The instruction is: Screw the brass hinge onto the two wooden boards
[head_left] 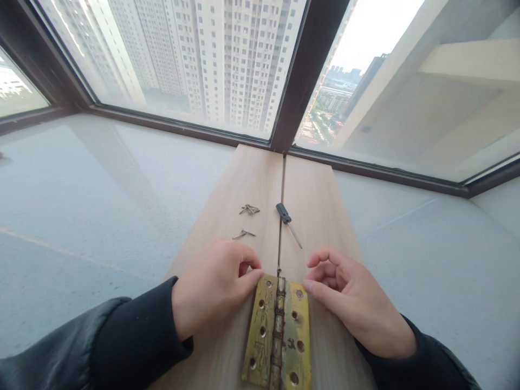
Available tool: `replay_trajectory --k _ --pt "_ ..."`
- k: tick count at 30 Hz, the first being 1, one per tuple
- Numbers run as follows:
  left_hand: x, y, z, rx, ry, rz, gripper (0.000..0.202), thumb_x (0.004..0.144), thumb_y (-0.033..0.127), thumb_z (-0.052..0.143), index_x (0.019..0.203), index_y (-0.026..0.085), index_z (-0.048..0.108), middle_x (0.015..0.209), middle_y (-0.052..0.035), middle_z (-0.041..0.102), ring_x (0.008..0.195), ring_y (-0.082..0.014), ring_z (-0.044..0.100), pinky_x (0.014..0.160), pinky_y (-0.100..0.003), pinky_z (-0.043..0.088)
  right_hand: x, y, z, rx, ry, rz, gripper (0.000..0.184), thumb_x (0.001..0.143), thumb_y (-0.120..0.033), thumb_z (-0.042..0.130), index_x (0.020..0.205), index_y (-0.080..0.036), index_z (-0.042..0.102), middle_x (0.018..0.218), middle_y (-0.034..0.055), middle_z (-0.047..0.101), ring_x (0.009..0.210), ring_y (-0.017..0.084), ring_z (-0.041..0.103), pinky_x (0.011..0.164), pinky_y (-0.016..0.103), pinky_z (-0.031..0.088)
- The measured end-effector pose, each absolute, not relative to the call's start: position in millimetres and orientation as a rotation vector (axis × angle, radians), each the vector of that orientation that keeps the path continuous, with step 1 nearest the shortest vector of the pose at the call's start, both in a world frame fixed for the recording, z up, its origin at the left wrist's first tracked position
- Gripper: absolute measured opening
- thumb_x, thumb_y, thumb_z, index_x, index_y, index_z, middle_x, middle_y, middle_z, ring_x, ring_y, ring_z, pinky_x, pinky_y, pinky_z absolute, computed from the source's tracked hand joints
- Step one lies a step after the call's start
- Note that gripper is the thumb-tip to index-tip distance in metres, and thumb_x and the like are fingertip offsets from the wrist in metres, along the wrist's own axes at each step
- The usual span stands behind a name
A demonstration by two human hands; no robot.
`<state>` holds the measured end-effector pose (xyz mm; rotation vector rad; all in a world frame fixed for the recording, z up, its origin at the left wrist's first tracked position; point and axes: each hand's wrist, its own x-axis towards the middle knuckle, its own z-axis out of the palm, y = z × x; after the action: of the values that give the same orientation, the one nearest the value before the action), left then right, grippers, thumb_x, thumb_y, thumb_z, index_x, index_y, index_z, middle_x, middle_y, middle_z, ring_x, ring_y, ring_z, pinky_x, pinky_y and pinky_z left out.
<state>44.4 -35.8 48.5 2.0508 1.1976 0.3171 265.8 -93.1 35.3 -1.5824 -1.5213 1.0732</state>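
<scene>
A worn brass hinge (pixel 279 336) lies opened flat across the seam between two light wooden boards (pixel 247 184). My left hand (pixel 213 284) is curled, and its thumb presses the top left corner of the hinge. My right hand (pixel 351 300) rests on the right board with fingers loosely bent, its thumb tip touching the hinge's top right corner. Nothing is gripped in either hand. Both sleeves are dark.
Beyond the hands, a small black-handled screwdriver (pixel 287 222) lies by the seam. Two little clusters of screws (pixel 249 209) (pixel 242 234) sit on the left board. The boards rest on a pale stone sill (pixel 81 216) under a dark window frame (pixel 304 76).
</scene>
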Motion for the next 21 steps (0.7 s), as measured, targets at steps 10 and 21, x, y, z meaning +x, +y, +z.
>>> replay_trajectory --k 10,21 --pt "28.5 -78.2 29.2 2.714 0.620 0.595 0.043 0.070 0.045 0.074 0.059 0.018 0.042 0.058 0.0037 0.052 0.052 -0.0113 0.039 0.046 -0.030 0.019 271.2 -92.7 28.6 -1.684 -1.676 0.823 0.026 0.086 -0.039 0.057 0.100 -0.018 0.057 0.080 0.0023 0.064 0.054 0.013 0.054 0.050 0.026 0.044" --pt "31.5 -80.8 10.9 2.789 0.474 0.763 0.039 0.086 0.034 0.053 0.054 0.019 0.039 0.050 0.0040 0.049 0.046 -0.0144 0.035 0.045 -0.034 0.013 288.9 -88.3 43.8 -1.763 -2.096 0.919 0.015 0.072 -0.026 0.065 0.087 -0.021 0.065 0.070 -0.0034 0.058 0.053 0.011 0.044 0.050 0.024 0.034"
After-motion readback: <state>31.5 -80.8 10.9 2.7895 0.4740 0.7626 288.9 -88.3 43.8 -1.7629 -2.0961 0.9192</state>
